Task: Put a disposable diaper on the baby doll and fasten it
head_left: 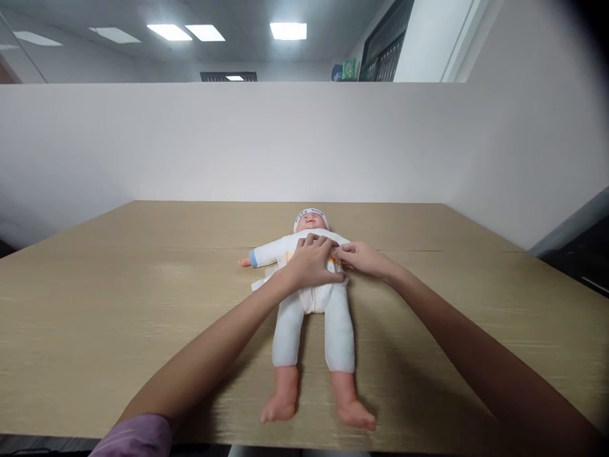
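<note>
One white-clad doll (290,322), barefoot, supine — left fingers (310,239) splayed over diaper (314,298), right fingers (346,247) pinching it

Two groups of dark letters ran across white headband (311,212) on doll (289,333), head toward far edge of table (143,304). Left group seemed to end in "PPY"; right group too small, blurred to read. Lettering followed headband's curve.

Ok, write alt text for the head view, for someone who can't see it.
A baby doll lies face-up on a tan table, feet toward the viewer. A person's left hand rests on its front; the right hand is at its side, fingers curled.
</note>
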{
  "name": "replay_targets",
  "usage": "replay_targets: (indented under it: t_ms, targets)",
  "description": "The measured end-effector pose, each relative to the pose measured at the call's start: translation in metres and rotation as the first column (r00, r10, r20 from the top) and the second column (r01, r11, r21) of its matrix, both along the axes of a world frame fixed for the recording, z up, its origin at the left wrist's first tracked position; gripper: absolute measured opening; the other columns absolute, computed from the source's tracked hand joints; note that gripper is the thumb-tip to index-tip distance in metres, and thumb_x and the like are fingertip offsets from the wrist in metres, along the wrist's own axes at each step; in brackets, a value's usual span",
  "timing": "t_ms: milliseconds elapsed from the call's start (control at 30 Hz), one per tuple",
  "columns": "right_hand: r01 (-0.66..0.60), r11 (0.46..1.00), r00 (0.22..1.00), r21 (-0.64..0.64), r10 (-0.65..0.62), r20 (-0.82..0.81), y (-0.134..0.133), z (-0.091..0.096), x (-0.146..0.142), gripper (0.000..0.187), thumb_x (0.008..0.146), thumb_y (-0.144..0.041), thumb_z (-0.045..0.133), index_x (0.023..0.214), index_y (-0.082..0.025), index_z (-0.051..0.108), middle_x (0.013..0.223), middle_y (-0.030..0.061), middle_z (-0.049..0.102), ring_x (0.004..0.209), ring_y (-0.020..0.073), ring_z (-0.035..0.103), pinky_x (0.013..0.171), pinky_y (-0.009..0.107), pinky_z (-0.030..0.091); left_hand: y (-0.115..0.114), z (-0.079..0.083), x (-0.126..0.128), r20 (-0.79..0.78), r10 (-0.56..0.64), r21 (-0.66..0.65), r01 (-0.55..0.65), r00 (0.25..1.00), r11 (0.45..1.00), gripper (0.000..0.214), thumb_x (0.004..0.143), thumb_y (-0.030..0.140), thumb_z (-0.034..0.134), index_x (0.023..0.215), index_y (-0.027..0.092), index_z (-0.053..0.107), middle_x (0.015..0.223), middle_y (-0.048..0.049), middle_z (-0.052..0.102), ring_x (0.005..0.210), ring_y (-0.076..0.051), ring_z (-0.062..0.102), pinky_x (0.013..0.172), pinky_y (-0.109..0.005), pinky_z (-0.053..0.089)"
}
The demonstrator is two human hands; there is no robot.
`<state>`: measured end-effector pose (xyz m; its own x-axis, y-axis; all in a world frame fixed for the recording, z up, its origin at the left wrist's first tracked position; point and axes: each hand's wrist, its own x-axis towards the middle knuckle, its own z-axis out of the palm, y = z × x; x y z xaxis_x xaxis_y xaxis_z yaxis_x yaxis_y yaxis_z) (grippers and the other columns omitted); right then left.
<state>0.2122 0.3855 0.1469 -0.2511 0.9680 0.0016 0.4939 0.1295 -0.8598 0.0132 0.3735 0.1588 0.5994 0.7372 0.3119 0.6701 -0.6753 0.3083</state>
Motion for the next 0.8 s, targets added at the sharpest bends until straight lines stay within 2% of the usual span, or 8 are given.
replay_targets:
  t_ms: [100, 167, 267, 333, 433, 567, 667, 800]
  targets:
    - [-0.017, 0.999, 1.0, 0.039, 0.016, 0.023, -0.001, -0.008, -0.009, 0.036, 0.087, -0.054, 0.067, 0.076, -0.021, 0.061, 0.066, -0.0017, 0.06, 0.06, 0.0144, 0.052, 0.057, 0.028, 0.039, -0.001, 0.0, 0.001, -0.003, 0.007, 0.008, -0.007, 1.0, 1.0, 0.049, 0.079, 0.055, 0.076, 0.114, 0.024, 0.06, 0.119, -0.0084, 0.067, 0.122, -0.036, 0.049, 0.103, -0.052, 0.041]
    - [0.025, 0.982, 1.0, 0.185, -0.027, 0.01, -0.011, -0.014, -0.012, 0.031, 0.09, -0.053, 0.066, 0.088, -0.021, 0.065, 0.078, 0.0006, 0.067, 0.069, 0.0172, 0.06, 0.063, 0.03, 0.046, -0.001, -0.001, 0.001, 0.001, 0.007, 0.007, -0.007, 1.0, 1.0, 0.045, 0.079, 0.05, 0.076, 0.112, 0.023, 0.06, 0.122, -0.0085, 0.067, 0.122, -0.036, 0.049, 0.103, -0.052, 0.04]
    - [0.065, 0.862, 0.997, 0.502, -0.078, 0.006, -0.037, -0.024, -0.013, 0.024, 0.098, -0.045, 0.062, 0.105, -0.023, 0.067, 0.107, 0.0068, 0.072, 0.098, 0.0236, 0.067, 0.088, 0.038, 0.054, 0.002, -0.002, 0.0, 0.022, -0.012, -0.04, 0.013, 1.0, 0.999, 0.044, 0.082, 0.048, 0.074, 0.116, 0.024, 0.06, 0.128, -0.0091, 0.066, 0.125, -0.038, 0.048, 0.105, -0.056, 0.041]
    - [0.007, 0.78, 0.999, 0.625, -0.038, 0.036, -0.052, -0.031, -0.013, 0.024, 0.103, -0.04, 0.055, 0.119, -0.025, 0.067, 0.127, 0.0088, 0.07, 0.122, 0.0265, 0.063, 0.108, 0.044, 0.049, 0.006, 0.0, -0.002, 0.037, -0.041, -0.096, 0.044, 0.998, 0.994, 0.053, 0.081, 0.05, 0.075, 0.124, 0.023, 0.059, 0.134, -0.0107, 0.064, 0.13, -0.039, 0.045, 0.107, -0.057, 0.041]
    - [-0.111, 0.751, 0.993, 0.651, 0.06, 0.101, -0.064, -0.04, -0.009, 0.039, 0.109, -0.036, 0.046, 0.146, -0.029, 0.055, 0.149, 0.0079, 0.061, 0.143, 0.0262, 0.051, 0.122, 0.049, 0.04, 0.009, 0.005, -0.009, 0.103, -0.116, -0.169, 0.132, 0.988, 0.977, 0.069, 0.08, 0.049, 0.079, 0.137, 0.022, 0.054, 0.143, -0.0119, 0.061, 0.138, -0.04, 0.042, 0.111, -0.055, 0.042]
    - [-0.248, 0.716, 0.961, 0.652, 0.098, 0.258, -0.062, -0.046, 0.001, 0.052, 0.11, -0.038, 0.044, 0.161, -0.031, 0.04, 0.162, 0.0074, 0.049, 0.151, 0.0278, 0.044, 0.125, 0.054, 0.037, 0.005, 0.0, -0.037, 0.35, -0.127, -0.19, 0.203, 0.928, 0.961, 0.053, 0.098, 0.048, 0.062, 0.144, 0.026, 0.049, 0.149, -0.0099, 0.057, 0.136, -0.031, 0.054, 0.109, -0.045, 0.048]
    - [-0.31, 0.677, 0.927, 0.667, 0.061, 0.369, -0.06, -0.046, 0.006, 0.056, 0.11, -0.038, 0.043, 0.164, -0.032, 0.033, 0.165, 0.0071, 0.046, 0.152, 0.0285, 0.042, 0.125, 0.055, 0.036, -0.002, -0.023, -0.076, 0.396, -0.047, -0.092, 0.09, 0.917, 0.992, 0.042, 0.106, 0.046, 0.05, 0.142, 0.025, 0.05, 0.148, -0.0103, 0.058, 0.134, -0.028, 0.056, 0.112, -0.045, 0.045]
    - [-0.316, 0.638, 0.906, 0.702, -0.015, 0.422, -0.062, -0.041, 0.006, 0.054, 0.109, -0.036, 0.043, 0.162, -0.03, 0.036, 0.163, 0.0084, 0.049, 0.149, 0.0297, 0.045, 0.122, 0.056, 0.035, -0.008, -0.056, -0.128, 0.274, 0.035, 0.023, -0.043, 0.961, 0.999, 0.038, 0.105, 0.042, 0.051, 0.137, 0.022, 0.054, 0.137, -0.0118, 0.063, 0.128, -0.029, 0.057, 0.112, -0.048, 0.043]
